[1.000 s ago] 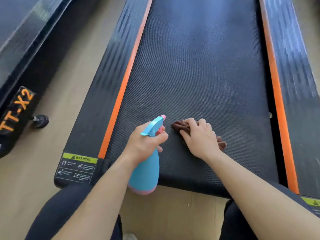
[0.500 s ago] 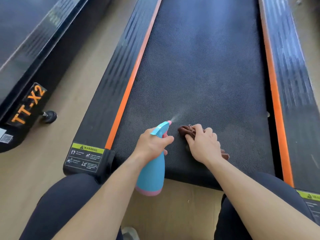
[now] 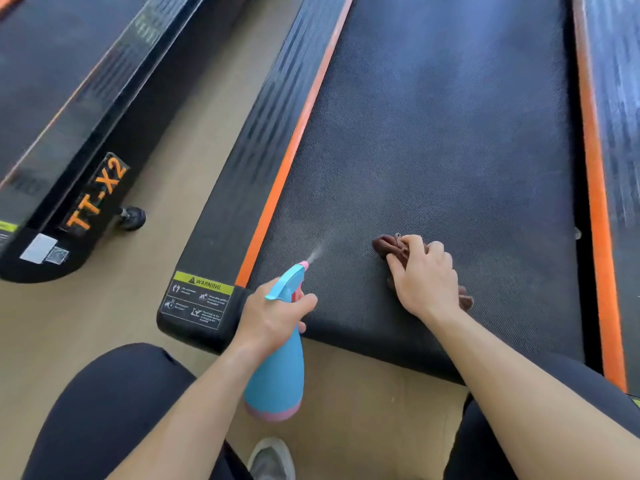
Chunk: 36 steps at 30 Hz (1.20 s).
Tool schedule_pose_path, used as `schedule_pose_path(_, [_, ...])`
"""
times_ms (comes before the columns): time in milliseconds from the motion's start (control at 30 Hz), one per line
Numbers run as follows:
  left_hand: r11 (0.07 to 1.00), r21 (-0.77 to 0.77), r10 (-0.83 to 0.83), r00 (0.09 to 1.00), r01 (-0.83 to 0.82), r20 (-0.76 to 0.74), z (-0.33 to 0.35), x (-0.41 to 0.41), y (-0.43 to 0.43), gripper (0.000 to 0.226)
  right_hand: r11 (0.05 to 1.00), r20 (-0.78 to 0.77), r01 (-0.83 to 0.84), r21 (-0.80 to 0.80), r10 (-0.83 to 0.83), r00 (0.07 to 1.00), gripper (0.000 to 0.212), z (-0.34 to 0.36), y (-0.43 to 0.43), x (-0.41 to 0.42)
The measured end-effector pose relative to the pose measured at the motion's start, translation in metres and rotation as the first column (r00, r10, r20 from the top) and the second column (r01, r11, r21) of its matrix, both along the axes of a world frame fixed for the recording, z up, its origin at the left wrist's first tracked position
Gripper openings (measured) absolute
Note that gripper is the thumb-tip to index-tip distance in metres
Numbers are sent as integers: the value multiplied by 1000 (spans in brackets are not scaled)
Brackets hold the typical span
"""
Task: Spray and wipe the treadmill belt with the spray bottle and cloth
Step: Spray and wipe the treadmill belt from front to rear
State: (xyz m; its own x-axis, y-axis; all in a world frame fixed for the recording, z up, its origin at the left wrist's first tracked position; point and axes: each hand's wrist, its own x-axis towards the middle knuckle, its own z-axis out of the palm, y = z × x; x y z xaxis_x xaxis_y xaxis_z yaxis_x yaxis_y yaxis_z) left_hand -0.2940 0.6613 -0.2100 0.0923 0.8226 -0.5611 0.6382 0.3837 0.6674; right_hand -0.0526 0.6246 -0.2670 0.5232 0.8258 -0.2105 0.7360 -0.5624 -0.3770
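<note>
"TT-X2" on neighbouring machine [image 3: 95, 194]; "WARNING" on yellow sticker [image 3: 202, 283], treadmill [image 3: 242, 168] corner; fine print seemingly unreadable.

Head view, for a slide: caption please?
Left hand mists treadmill belt from blue spray bottle; right hand grips brown cloth on it.

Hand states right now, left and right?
Left hand: grips the bottle, spraying.
Right hand: holds the cloth on the belt.

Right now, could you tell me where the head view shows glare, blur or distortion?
Head view: bluish sheen on the far treadmill belt; head view: the right side rail is smeared by blur; head view: the wide lens splays the left orange stripe; head view: the spray bottle and brown cloth look sharp.
</note>
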Motion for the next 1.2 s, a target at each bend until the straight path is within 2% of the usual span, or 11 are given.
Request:
schedule_pose_path(133, [999,-48,24,994,-19,103,-3,-8,1,21,994,67,-53,96,47,997,44,-11,12,-7])
schedule_pose_path(267, [999,-3,33,974,-33,226,-2,-7,19,28,989,157,-69,134,48,986,45,-25,51,1])
schedule_pose_path(433, [995,19,89,950,-99,298,9,-13,57,36,995,243,-51,90,28,970,43,-29,107,-25])
schedule_pose_path(533, [994,64,62,950,-85,306,21,-21,79,44,956,356,-256,145,191,915,36,-31,68,-60])
schedule_pose_path(600, [994,84,40,962,-65,271,24,-29,90,43,881,381,-449,150,367,848,35,-36,33,-71])
schedule_pose_path(667, [995,84,32,965,-56,261,27,-36,95,40,832,404,-540,128,453,795,36,-39,35,-61])
schedule_pose_path(767, [995,91,21,964,-46,267,28,-36,97,41,902,432,-399,166,297,852,38,-42,91,-47])
schedule_pose_path(867, [996,83,-3,955,-23,297,26,-34,97,43,975,344,-179,129,125,931,40,-43,153,-40])
schedule_pose_path(933, [997,63,19,946,-42,323,25,-39,97,48,979,355,-157,131,102,929,39,-42,155,-48])
schedule_pose_path(1100, [996,76,22,957,-46,290,32,-47,97,35,863,409,-473,178,372,833,34,-40,55,-92])
schedule_pose_path(1200, [997,63,21,964,-39,267,33,-50,99,26,811,422,-561,163,457,783,37,-40,65,-82])
